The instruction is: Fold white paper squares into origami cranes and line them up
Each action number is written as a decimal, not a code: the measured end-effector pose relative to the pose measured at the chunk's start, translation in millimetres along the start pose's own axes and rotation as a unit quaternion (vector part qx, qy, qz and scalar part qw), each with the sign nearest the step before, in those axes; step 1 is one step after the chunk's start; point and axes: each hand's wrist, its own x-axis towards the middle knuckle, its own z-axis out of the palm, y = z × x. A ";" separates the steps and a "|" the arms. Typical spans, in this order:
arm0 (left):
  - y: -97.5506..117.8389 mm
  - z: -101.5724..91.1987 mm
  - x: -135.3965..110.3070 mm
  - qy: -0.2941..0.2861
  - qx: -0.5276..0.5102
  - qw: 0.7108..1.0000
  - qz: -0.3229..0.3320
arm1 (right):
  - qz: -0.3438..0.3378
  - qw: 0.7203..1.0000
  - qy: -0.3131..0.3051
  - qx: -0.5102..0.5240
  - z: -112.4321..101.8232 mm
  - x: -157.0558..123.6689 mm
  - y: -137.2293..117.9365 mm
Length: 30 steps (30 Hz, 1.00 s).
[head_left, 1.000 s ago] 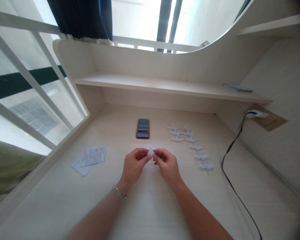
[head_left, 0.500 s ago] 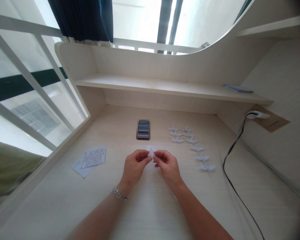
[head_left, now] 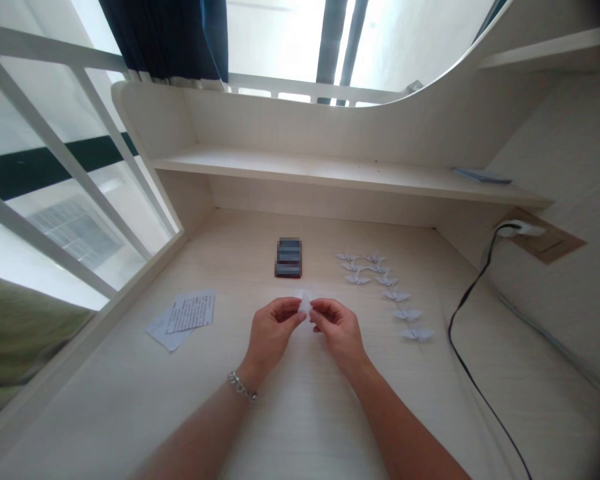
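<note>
A small piece of folded white paper [head_left: 305,303] stands pointed between my two hands, just above the desk. My left hand [head_left: 275,327], with a silver bracelet on its wrist, pinches the paper's left side between thumb and fingers. On the opposite side my right hand [head_left: 337,327] is closed on it the same way. The fingers hide the paper's lower part. To the right lie several white paper cranes [head_left: 395,296], set out in rows. A dark, pixelated rectangular object [head_left: 289,257] lies beyond my hands.
Two paper sheets [head_left: 193,311], the upper one printed, overlap on the left of the desk [head_left: 130,407]. A black cable [head_left: 473,387] runs down the right side from a plug [head_left: 520,228] at the wall socket. A shelf [head_left: 330,170] spans the back.
The whole view has shifted slightly. Both hands keep their pinch on the folded paper, with only a very small movement of the fingers.
</note>
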 end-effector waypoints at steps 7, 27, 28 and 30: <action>-1.5 -1.2 0.1 0.007 0.016 1.000 0.001 | 0.007 1.000 -0.005 0.006 -0.4 -0.2 -2.3; 4.0 1.8 0.0 -0.013 -0.002 1.000 -0.021 | -0.038 0.997 -0.015 -0.070 -0.1 -1.8 -5.6; 3.9 1.6 -0.2 -0.017 0.007 1.000 -0.019 | -0.043 0.996 -0.015 -0.075 0.2 -2.5 -6.5; 4.2 1.4 -0.6 -0.026 0.020 0.999 -0.016 | -0.050 0.996 -0.015 -0.079 0.8 -3.5 -7.7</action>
